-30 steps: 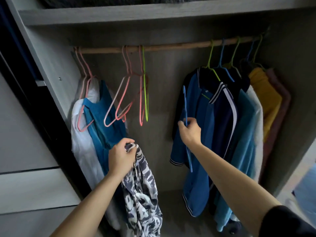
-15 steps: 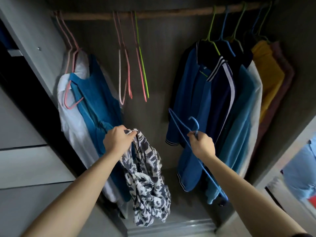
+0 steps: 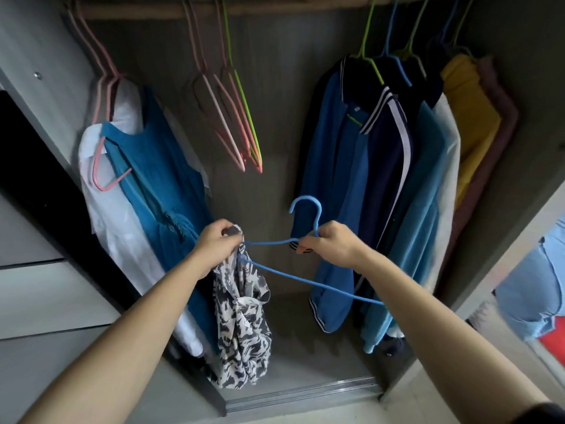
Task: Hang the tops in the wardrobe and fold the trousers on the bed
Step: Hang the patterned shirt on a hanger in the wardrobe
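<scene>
Since the earlier frame, the right hand [image 3: 333, 244] has carried the blue hanger [image 3: 319, 215] toward the centre of the frame, so that its left shoulder tip now meets the patterned top [image 3: 244, 325]. The right hand grips the hanger at the base of the hook, fingers curled round the wire; this hold probably lets the hanger be steered into the garment. The left hand [image 3: 218, 241] pinches a bunched upper edge of the top, likely to keep an opening presented to the tip. The top hangs limp at lower centre, thin fabric with a dark-and-white mottled print. The hanger is slim coated wire, triangular in outline. Empty pink and green hangers [image 3: 241, 117] hang from the wooden rail [image 3: 275, 9] at upper centre.
</scene>
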### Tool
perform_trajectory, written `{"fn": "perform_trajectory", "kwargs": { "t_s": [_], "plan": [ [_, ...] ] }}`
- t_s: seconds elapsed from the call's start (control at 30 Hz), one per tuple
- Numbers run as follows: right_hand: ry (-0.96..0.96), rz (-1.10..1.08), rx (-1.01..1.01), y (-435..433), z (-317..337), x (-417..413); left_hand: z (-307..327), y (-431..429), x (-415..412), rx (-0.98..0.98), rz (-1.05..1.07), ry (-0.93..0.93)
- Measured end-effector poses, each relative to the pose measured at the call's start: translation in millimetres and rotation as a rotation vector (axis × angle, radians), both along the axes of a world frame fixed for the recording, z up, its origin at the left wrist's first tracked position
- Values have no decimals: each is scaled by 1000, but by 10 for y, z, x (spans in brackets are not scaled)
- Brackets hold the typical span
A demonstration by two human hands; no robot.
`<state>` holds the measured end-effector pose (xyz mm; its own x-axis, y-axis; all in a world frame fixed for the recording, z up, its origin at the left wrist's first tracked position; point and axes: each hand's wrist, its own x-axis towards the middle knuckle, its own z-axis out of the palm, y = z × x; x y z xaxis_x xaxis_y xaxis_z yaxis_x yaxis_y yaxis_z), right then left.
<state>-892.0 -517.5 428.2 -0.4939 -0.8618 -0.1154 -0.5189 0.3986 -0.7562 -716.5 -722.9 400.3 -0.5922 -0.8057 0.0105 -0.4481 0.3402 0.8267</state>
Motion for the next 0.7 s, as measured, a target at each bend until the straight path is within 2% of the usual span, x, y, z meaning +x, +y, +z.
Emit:
{"fn": "perform_trajectory", "kwargs": {
  "t_s": [0.07,0.13,0.2,0.27,0.4,0.43,0.53,0.6,0.67,0.7],
  "plan": [
    [2,49,48,-80,-140,78,74,61,-4,-61,-90,25],
    [3,56,26,-142,-254,149,162,79,2,-226,-138,10],
    [-123,-51,-131,-198,-325,200,235,83,25,-443,-109,-53],
    [-248,-151,-270,-252,-373,225,291,100,61,-566,-32,-74],
    [-60,-121,-155,-385,-434,305,381,156,77,-510,116,48],
    [-52,-156,-187,-424,-435,315,403,167,77,-487,117,52],
    [-277,-276,-409,-514,-379,341,451,187,107,-409,-1,-34],
    [-395,-258,-478,-544,-313,342,472,195,146,-376,-128,-149],
    [-382,-212,-485,-540,-242,320,502,193,181,-381,-226,-183],
    [-361,-194,-484,-531,-204,304,524,192,194,-378,-269,-141]
  ]
}}
